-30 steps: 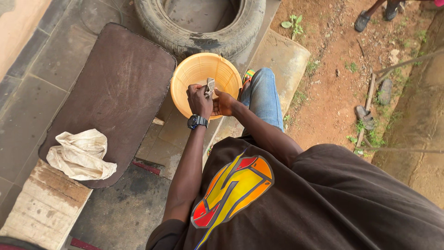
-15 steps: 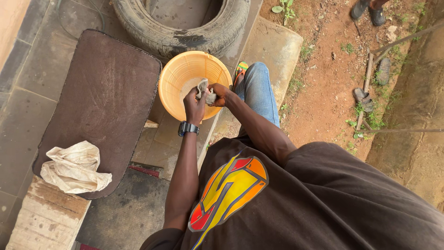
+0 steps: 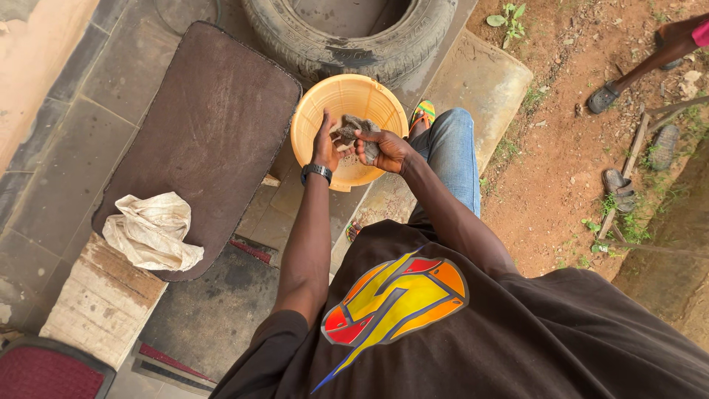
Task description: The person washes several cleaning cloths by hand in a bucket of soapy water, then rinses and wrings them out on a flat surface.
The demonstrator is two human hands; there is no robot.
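Over orange basin, crumpled grey rag.

Both the left hand and right hand grip a grey rag (crumpled) over an orange basin.

I've only the head cam: looks steeply down past my chest, close on the orange basin, ground around.

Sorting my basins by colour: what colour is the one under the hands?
The plastic basin is pale orange, plain and ribbed inside; the head view shows it.
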